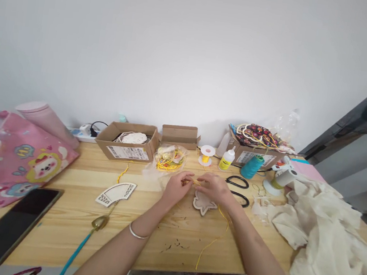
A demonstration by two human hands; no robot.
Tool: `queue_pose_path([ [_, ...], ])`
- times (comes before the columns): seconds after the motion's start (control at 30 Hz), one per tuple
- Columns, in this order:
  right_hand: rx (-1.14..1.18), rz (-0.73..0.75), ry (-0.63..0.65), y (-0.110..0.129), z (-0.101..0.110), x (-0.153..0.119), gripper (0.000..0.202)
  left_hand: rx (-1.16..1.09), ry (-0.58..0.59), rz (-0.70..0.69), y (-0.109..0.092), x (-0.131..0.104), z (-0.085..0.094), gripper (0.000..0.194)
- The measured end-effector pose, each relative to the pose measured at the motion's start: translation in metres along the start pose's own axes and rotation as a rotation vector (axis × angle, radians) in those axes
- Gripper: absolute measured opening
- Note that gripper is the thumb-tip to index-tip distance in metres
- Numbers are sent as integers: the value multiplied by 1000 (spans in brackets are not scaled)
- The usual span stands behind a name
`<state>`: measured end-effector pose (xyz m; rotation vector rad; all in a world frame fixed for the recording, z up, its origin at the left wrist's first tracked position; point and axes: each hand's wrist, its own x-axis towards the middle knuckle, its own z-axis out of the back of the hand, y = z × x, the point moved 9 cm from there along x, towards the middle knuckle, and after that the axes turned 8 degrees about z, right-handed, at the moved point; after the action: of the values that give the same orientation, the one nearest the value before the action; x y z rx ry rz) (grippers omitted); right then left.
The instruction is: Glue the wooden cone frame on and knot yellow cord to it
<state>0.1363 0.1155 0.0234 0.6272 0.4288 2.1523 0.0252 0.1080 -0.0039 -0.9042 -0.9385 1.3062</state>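
Observation:
My left hand point(178, 187) and my right hand point(214, 187) meet over the middle of the table, fingers pinched together on a thin yellow cord point(227, 224). The cord's loose end runs from under my right hand down toward the table's front edge. Just below my right hand lies a pale, flat cutout with pointed edges point(204, 205), partly covered by that hand. To the right, black-handled scissors point(241, 198) are partly hidden by my right hand and arm. A pale fan-shaped piece point(115, 195) with a yellow cord and a teal tassel point(77, 250) rests on the left.
Behind my hands are a bag of yellow cords point(169, 159), a yellow thread spool point(206, 155), a glue bottle point(227, 159) and a teal thread cone point(252, 166). Cardboard boxes point(152, 140) line the wall. Cream cloth point(326, 233) covers the right; a phone point(9, 227) lies left.

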Motion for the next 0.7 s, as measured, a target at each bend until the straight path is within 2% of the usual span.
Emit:
queue_pose_path([
  [0.13,-60,5,-12,-8,-15,-5,21,46,-6,-3,0,1,0,27],
  [0.4,182,-6,-89,-16,-13,-12,21,184,74,29,-1,2,-12,24],
  [0.7,9,-16,-100,-17,-8,-12,21,158,92,131,10,5,-14,29],
])
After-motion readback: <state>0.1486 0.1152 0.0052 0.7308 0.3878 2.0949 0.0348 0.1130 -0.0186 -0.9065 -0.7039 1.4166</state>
